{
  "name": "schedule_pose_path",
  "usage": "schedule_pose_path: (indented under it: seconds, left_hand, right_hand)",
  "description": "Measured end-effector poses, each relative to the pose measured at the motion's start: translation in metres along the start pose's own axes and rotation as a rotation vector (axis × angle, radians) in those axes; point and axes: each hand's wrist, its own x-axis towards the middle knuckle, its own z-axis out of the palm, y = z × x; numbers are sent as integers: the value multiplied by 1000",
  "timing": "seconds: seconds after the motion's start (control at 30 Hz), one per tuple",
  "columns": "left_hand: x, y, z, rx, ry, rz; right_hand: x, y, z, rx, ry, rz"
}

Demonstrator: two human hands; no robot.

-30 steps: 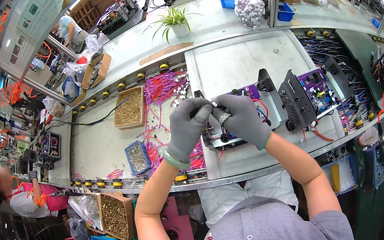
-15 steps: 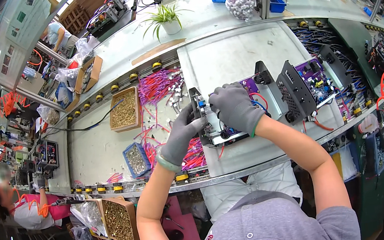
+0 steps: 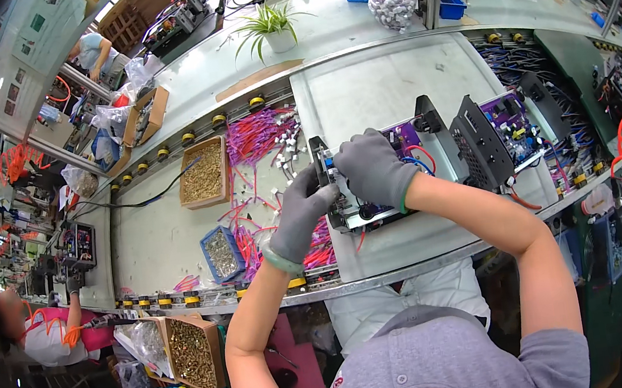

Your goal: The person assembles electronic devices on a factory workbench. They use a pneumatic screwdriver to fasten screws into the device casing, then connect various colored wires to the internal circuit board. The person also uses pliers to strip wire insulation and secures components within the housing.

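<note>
Both my hands wear grey gloves and work at the left end of an open metal chassis (image 3: 318, 148) with a dark end panel and a purple circuit board (image 3: 402, 137). My left hand (image 3: 302, 215) grips that end panel, thumb on the inner side and fingers around the outside. Over the chassis interior, my right hand (image 3: 375, 170) is closed with its fingers bent down close to the panel. Whatever lies in its fingertips is hidden beneath the glove. Red and blue wires emerge beside the right wrist.
A second chassis with a dark perforated panel (image 3: 480, 142) stands to the right. Left lie pink and purple wires (image 3: 260, 134), a cardboard box of brass-coloured parts (image 3: 204, 173) and a blue bin (image 3: 222, 254) of small metal parts. A potted plant (image 3: 280, 39) sits on the far ledge.
My right hand has shifted slightly left over the chassis, toward the end panel. My left hand keeps its hold on the panel, its thumb slightly higher. The chassis stays in place.
</note>
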Motion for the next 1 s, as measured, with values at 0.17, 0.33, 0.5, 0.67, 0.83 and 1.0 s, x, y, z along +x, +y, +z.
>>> schedule_pose_path:
  seconds: [0.17,0.33,0.5,0.67,0.83,1.0]
  left_hand:
    - [0,-6,1,-22,32,33]
    - [-5,-12,6,137,203,194]
    - [-6,9,29,580,428,737]
    - [9,27,33,719,461,891]
    - [14,13,14,567,482,726]
    - [-6,-30,8,255,254,227]
  right_hand:
    - [-3,-5,-5,92,1,53]
    - [-23,13,-23,236,188,-80]
    - [-44,7,-39,541,297,-120]
    - [-44,7,-27,1048,251,48]
    - [-25,8,-35,1219,26,268]
    - [-8,21,-19,853,-86,189]
